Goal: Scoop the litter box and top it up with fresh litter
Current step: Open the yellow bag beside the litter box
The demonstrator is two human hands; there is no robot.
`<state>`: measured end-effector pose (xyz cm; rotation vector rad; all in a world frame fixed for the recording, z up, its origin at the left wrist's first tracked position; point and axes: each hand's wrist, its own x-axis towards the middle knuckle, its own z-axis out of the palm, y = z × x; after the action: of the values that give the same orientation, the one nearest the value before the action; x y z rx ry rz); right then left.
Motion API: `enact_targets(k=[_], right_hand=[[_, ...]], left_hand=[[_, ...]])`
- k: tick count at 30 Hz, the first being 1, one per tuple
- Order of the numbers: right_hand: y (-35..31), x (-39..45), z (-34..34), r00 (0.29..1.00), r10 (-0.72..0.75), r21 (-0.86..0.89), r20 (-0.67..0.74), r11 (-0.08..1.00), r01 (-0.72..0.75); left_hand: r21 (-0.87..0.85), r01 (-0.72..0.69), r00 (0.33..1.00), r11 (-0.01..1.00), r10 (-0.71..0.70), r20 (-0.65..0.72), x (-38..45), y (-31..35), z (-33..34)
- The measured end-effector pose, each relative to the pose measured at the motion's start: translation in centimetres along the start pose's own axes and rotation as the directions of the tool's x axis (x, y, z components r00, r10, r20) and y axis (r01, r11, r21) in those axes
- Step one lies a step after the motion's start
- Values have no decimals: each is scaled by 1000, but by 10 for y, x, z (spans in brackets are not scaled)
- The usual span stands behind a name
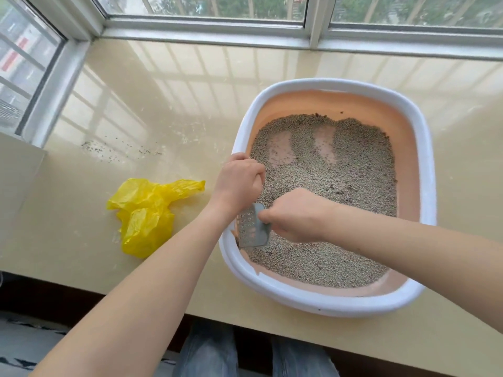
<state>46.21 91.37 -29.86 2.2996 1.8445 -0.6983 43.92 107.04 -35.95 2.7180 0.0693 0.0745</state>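
Right grip (294,213) clenched around grey slotted scoop (253,225), left grip (239,178) clutching white-rimmed peach litter box (424,164), furrowed grey litter (340,191)

The litter box (334,300) fills the right part of the sill (190,104), reaching its front edge. Left of it the yellow bag (144,213) lies near the front edge, apart from the box. Between them the left hand (239,180) grips the box rim, and behind the bag the sill is open up to the window frame (206,36).
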Motion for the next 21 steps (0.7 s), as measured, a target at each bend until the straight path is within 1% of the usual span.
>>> enact_targets(k=[2, 4, 5, 6, 9, 12, 16, 19, 21], right_hand=[[11, -8, 1, 995, 90, 55, -30, 995, -88], [24, -14, 5, 967, 245, 212, -64, 950, -227], [29, -15, 7, 949, 310, 270, -51, 919, -286], [32, -14, 9, 939, 343, 263, -31, 909, -323], [35, -8, 15, 924, 383, 133, -17, 916, -377], [28, 2, 21, 907, 420, 82, -41, 906, -416], [32, 2, 17, 859, 512, 177, 27, 843, -508], [54, -8, 10, 811, 570, 293, 133, 759, -581], [70, -16, 3, 780, 598, 311, 183, 718, -623]], left_hand=[[-2, 15, 1000, 1000, -15, 13, -1, 1, 0], [-24, 28, 1000, 999, -28, 9, 0, 2, -1], [-40, 38, 999, 998, -38, 6, 0, 2, -1], [-60, 52, 999, 997, -52, 3, 0, 2, -1], [-119, 76, 997, 990, -76, 6, 0, -1, -1], [-157, 62, 998, 986, -64, -10, 1, -1, -2], [-186, 22, 995, 982, -40, -93, 0, -1, -2], [-198, 2, 994, 980, -23, -104, 0, -3, 0], [-199, -18, 994, 980, -5, -113, -1, -3, 0]])
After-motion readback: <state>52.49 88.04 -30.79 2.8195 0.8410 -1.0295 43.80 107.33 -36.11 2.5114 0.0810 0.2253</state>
